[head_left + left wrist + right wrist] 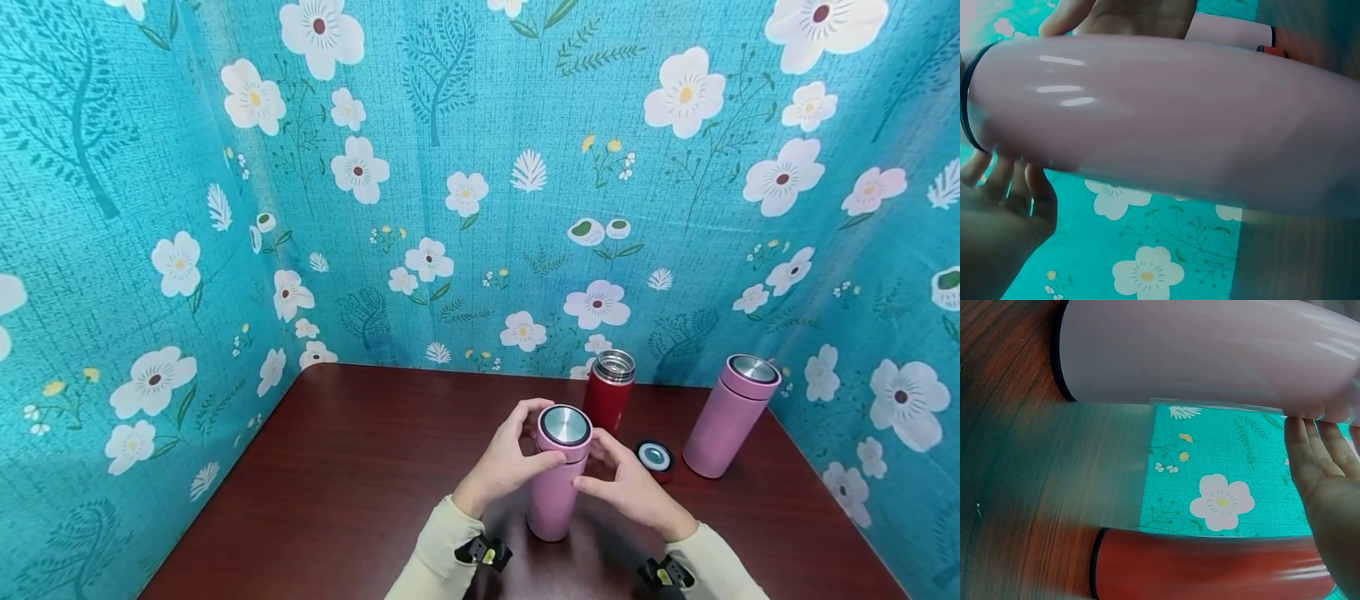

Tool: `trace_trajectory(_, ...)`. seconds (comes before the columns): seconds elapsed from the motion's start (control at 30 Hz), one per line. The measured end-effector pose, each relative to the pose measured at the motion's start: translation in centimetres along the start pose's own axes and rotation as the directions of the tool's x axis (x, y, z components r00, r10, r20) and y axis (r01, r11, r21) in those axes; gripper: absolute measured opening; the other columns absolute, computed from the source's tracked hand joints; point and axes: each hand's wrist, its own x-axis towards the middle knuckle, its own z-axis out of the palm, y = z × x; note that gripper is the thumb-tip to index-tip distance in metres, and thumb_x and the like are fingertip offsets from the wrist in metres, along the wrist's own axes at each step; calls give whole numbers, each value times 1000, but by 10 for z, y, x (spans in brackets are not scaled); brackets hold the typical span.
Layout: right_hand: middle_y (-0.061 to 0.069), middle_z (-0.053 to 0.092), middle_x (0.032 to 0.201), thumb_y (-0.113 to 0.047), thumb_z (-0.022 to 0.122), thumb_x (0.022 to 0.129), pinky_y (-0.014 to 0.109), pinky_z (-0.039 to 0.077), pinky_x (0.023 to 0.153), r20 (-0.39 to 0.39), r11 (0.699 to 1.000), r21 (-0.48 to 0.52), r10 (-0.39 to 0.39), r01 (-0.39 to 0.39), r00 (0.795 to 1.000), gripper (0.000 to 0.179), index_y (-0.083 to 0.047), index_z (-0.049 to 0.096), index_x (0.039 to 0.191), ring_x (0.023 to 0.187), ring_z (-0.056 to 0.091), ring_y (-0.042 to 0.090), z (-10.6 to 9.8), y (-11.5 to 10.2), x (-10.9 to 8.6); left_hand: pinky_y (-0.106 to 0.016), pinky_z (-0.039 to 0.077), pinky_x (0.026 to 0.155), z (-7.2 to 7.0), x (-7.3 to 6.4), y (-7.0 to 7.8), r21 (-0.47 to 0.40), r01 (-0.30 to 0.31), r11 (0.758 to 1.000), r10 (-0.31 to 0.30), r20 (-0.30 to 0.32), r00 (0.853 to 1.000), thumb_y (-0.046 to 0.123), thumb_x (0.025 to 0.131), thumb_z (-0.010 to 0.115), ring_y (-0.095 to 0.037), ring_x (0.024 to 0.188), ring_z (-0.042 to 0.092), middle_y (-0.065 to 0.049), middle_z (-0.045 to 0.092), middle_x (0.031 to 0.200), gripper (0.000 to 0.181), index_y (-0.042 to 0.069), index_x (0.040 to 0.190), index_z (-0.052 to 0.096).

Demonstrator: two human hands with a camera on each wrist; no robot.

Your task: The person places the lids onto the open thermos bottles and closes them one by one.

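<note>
A pink thermos with a silver-topped lid stands nearly upright between both hands. My left hand holds it around the lid from the left, the thumb across the front. From the other side, my right hand grips the upper body just below the lid, thumb in front and fingers behind. The left wrist view shows the pink body close up, with fingers at the lid end. In the right wrist view, my right fingertips touch the thermos. Whether its base touches the table cannot be told.
An uncapped red thermos stands just behind the held one. Its likely lid, a small dark and red cap, lies on the table to the right. Further right is a second pink thermos, capped. Flowered teal cloth surrounds the brown table.
</note>
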Motion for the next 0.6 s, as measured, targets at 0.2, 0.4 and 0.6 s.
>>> trace_trajectory(0.2, 9, 54, 131, -8, 66, 87, 52, 41, 89, -4, 1000, 13, 6, -6, 1000, 53, -14, 43, 135, 113, 55, 16, 0, 0, 1, -31, 46, 85, -5, 1, -1, 8, -42, 999, 41, 49, 998, 45, 85, 65, -13, 102, 51, -5, 55, 122, 69, 9, 138, 40)
trace_trajectory(0.4, 7, 54, 131, -8, 66, 87, 42, 44, 90, -7, 1000, 1, 0, 0, 1000, 54, -14, 43, 135, 113, 54, 16, -1, 0, 1, -34, 49, 82, 1, 0, 5, 34, 31, 999, -31, -5, 1000, 25, 82, 73, -12, 100, 50, -1, 54, 120, 66, 15, 138, 40)
trace_trajectory(0.6, 7, 54, 131, -8, 66, 87, 34, 45, 90, -3, 1000, -2, -2, 2, 1000, 53, -14, 43, 134, 114, 54, 15, -1, 2, 1, -29, 49, 81, 9, -2, 5, 53, 75, 996, -71, -81, 994, 28, 77, 78, -14, 102, 49, 4, 52, 120, 70, 15, 135, 41)
